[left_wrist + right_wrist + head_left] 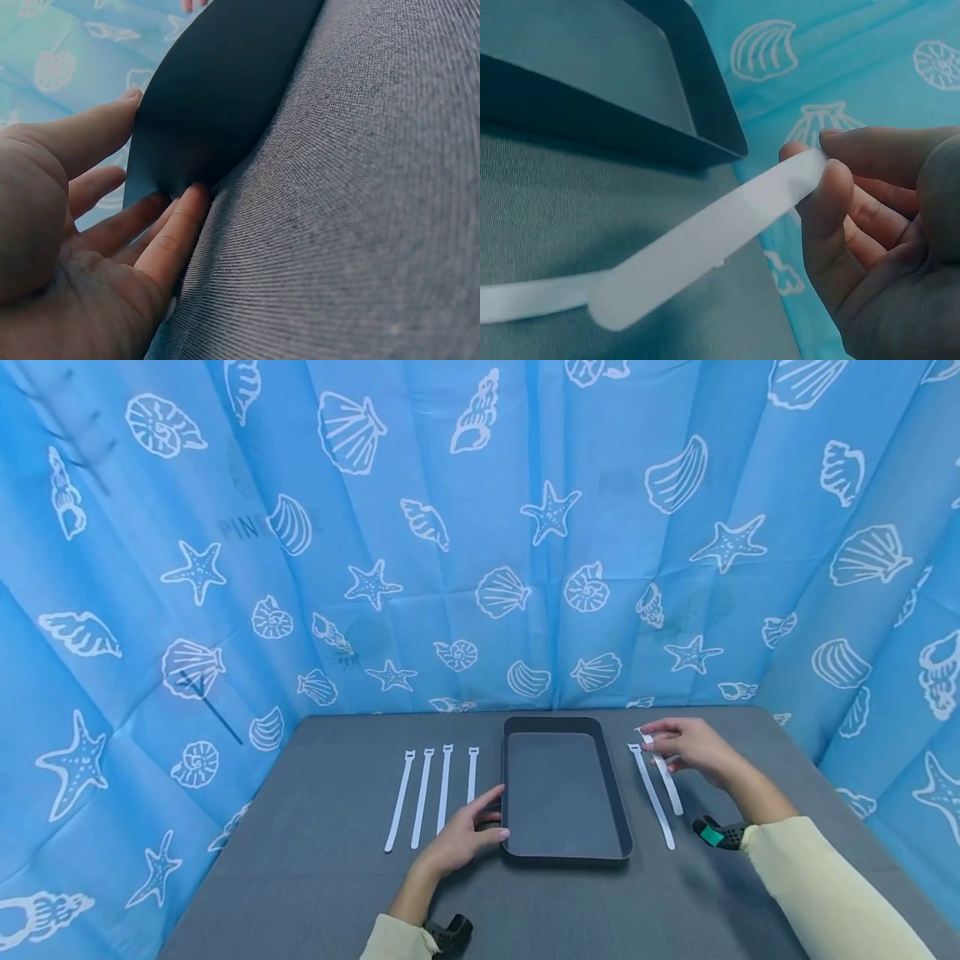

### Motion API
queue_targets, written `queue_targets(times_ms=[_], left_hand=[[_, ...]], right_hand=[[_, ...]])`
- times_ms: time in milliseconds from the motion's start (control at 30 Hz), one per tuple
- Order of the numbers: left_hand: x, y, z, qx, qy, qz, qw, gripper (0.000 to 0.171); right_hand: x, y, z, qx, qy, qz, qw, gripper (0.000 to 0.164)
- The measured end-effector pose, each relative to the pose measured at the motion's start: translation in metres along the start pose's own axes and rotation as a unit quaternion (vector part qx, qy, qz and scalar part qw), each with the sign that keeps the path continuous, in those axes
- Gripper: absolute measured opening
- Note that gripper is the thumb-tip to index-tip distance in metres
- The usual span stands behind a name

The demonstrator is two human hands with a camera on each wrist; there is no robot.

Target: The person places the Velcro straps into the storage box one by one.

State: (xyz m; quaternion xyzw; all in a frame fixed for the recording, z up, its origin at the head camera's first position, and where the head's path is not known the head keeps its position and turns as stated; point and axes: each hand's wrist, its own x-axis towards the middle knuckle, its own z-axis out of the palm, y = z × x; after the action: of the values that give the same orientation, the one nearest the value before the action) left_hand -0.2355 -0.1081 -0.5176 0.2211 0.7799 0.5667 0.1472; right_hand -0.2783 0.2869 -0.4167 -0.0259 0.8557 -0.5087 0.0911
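A dark grey rectangular tray (pixel 562 793) stands at the middle of the table. My left hand (pixel 467 839) is at its near left side, with fingers extended; in the left wrist view the fingertips (pixel 196 196) touch the tray's outer wall (pixel 217 82) low down, and the thumb reaches the rim. Right of the tray, my right hand (pixel 693 750) pinches a white cable strap (pixel 705 240) near one end between thumb and fingers, its long tail hanging down over the table. A second white cable strap (pixel 654 802) lies on the table beside the tray, just left of the held one.
Several white cable straps (pixel 422 802) lie in a row left of the tray, slotted heads toward the back; my left hand partly covers the nearest ones. Grey cloth covers the table (pixel 330 860). A blue curtain with white shell prints (pixel 450 568) hangs behind and along both sides.
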Motion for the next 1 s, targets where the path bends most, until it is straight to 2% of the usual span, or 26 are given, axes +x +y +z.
queue_targets(times_ms=[200,433,600,800,867,1000], left_hand=[[0.0,-0.002,0.001,-0.004,-0.001,-0.004,1.0,0.067],[0.0,0.0,0.0,-0.005,0.0,-0.001,1.0,0.067],[0.002,-0.002,0.001,-0.004,0.002,0.004,1.0,0.067],[0.001,-0.002,0.0,0.001,0.003,0.006,1.0,0.067],[0.0,-0.001,0.0,0.001,0.002,0.006,1.0,0.067],[0.0,0.0,0.0,-0.003,0.002,0.004,1.0,0.067]], right_hand=[[0.006,-0.009,0.01,0.0,-0.007,-0.019,1.0,0.044],[0.019,-0.016,0.025,-0.012,0.02,-0.03,0.999,0.042],[0.025,-0.013,0.04,-0.007,0.036,-0.051,0.998,0.039],[0.026,-0.02,0.058,0.019,0.049,-0.032,0.998,0.039],[0.033,-0.011,0.062,0.033,0.054,-0.044,0.997,0.038],[0.041,-0.003,0.073,0.035,0.075,-0.035,0.996,0.038]])
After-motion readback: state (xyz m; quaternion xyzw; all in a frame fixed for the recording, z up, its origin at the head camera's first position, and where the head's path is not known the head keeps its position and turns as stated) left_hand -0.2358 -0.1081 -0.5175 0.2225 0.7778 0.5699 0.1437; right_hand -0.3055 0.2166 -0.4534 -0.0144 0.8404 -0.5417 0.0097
